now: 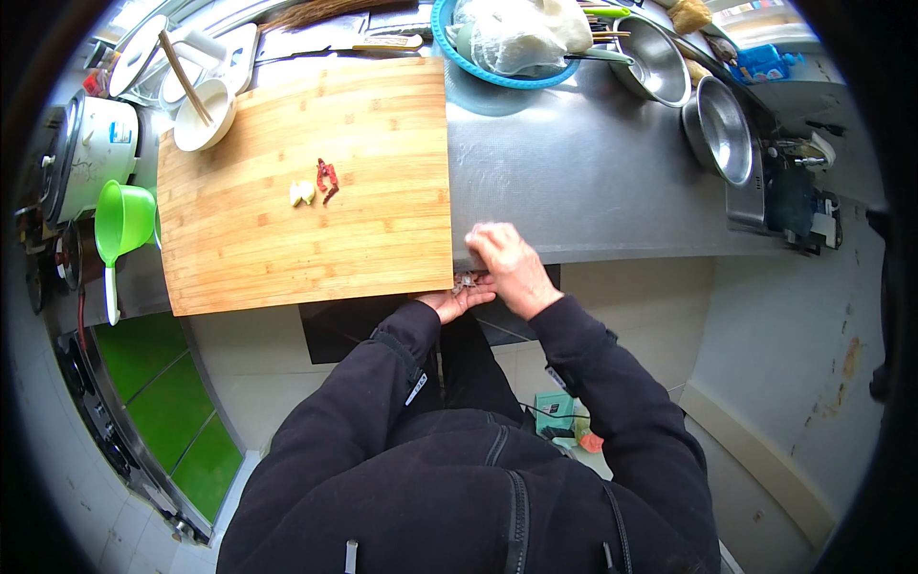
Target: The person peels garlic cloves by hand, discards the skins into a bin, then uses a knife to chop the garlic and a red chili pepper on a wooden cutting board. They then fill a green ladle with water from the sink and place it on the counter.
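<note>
My left hand [457,304] is palm up below the counter's front edge, partly covered by the bamboo cutting board [358,244]. Pale papery scraps, apparently garlic skins [465,282], lie in its cupped fingers. Just above it, my right hand [515,273] is curled palm down at the edge of the metal counter [574,172]. Whether its bent fingers hold anything is hidden. Peeled garlic cloves [302,193] rest on the board, beside pieces of dried red chili [327,179].
A white bowl [215,129] with chopsticks [185,79] sits at the board's far left corner. Behind the board lies a knife [380,43]. A blue basin [502,77] holds plastic bags. Steel bowls [721,129] stand right; a green ladle [123,222] and a rice cooker [100,151] stand left.
</note>
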`<state>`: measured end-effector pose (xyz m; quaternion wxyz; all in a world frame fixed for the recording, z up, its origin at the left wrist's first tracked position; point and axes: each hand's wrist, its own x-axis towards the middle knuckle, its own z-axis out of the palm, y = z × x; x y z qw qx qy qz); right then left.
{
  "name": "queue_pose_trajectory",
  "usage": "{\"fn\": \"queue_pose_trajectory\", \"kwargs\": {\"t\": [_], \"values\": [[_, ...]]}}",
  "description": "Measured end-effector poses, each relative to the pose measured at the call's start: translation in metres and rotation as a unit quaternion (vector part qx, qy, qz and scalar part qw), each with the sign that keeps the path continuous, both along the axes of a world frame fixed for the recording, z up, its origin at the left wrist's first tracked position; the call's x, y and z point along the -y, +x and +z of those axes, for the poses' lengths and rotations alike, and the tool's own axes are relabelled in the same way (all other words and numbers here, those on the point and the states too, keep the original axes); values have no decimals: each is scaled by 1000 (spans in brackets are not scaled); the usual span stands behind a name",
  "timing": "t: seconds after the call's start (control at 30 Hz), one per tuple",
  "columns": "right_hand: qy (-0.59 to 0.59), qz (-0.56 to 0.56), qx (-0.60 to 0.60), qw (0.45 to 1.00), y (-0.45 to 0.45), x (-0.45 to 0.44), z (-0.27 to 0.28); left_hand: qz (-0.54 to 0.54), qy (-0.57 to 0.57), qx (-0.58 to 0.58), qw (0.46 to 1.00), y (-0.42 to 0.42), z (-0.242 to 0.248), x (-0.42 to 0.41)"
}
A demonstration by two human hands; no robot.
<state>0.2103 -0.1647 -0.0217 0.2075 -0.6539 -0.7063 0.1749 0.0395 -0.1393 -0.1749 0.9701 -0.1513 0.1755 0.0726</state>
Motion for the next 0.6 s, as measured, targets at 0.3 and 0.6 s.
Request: {"fn": "queue_pose_trajectory", "kwargs": {"t": [0.3,0.6], "values": [[-11,-51,-79,996,-36,44,-9,28,16,-39,999,0,25,-2],[-53,-241,-126,961,-40,83,-1,-116,42,-55,991,14,31,29]]}}
